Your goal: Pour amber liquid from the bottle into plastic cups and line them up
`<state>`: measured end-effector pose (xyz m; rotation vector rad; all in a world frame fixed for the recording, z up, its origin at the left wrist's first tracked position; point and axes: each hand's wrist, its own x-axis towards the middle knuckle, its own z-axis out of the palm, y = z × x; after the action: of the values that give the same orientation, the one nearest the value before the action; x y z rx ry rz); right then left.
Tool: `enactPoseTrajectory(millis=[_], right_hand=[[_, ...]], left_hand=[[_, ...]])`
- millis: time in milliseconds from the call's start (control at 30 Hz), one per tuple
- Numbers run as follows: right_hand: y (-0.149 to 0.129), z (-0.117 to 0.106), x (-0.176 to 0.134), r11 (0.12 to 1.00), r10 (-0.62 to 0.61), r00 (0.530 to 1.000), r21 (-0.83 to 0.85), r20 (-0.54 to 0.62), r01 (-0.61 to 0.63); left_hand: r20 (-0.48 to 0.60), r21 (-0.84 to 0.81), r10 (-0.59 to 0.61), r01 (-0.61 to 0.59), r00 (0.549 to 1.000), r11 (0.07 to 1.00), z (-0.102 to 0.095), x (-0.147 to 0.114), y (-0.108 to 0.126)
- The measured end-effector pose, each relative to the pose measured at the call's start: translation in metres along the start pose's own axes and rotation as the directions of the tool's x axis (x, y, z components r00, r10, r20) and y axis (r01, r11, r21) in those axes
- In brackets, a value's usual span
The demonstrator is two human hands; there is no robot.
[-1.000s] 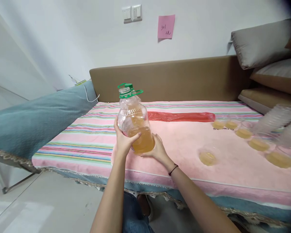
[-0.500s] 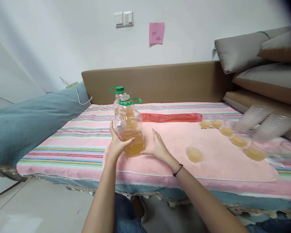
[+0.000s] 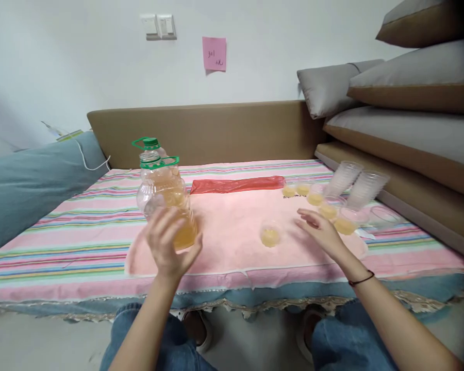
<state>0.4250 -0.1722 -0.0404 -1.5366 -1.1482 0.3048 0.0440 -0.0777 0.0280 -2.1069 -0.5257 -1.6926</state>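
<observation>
In the head view, a large clear jug (image 3: 185,234) of yellowish liquid stands uncapped on the pink mat at the left, its green handle ring around the neck. My left hand (image 3: 168,242) is in front of it with fingers spread, gripping nothing; whether it touches the jug I cannot tell. A second jug with a green cap (image 3: 151,142) is partly hidden behind. My right hand (image 3: 322,237) hovers over the mat, open and slightly blurred, fingers pointing left. It is between a lone plastic cup (image 3: 270,237) of yellow liquid and a row of similar part-filled cups (image 3: 345,225).
Two tilted stacks of clear cups (image 3: 365,189) are at the right, near a cup lying by them (image 3: 385,216). A red plastic bag (image 3: 237,184) stretches along the mat's back. Grey-brown cushions (image 3: 406,129) pile up at the right. A blue-green bolster (image 3: 38,180) lies left.
Both hands have come off the jug, which stands on the mat. My right hand has moved right, past the lone cup towards the row. The view has turned right.
</observation>
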Motion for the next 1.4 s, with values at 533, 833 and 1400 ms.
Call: enactPoseTrajectory(millis=[533,833,1400], right_hand=[[0.0,-0.017,-0.024,0.942,0.005,0.96,-0.323,0.28,0.089],[-0.011,-0.033,-0.023,0.929,0.063,0.962,-0.368,0.267,0.041],[-0.024,-0.033,-0.025,0.942,0.161,0.93,-0.333,0.329,-0.045]], left_hand=[[0.774,-0.095,-0.409,0.727,0.484,0.68,0.151,-0.056,0.107],[0.745,-0.161,-0.528,0.878,0.408,0.451,0.169,-0.052,0.115],[0.804,-0.106,-0.475,0.871,0.359,0.479,0.367,0.005,0.134]])
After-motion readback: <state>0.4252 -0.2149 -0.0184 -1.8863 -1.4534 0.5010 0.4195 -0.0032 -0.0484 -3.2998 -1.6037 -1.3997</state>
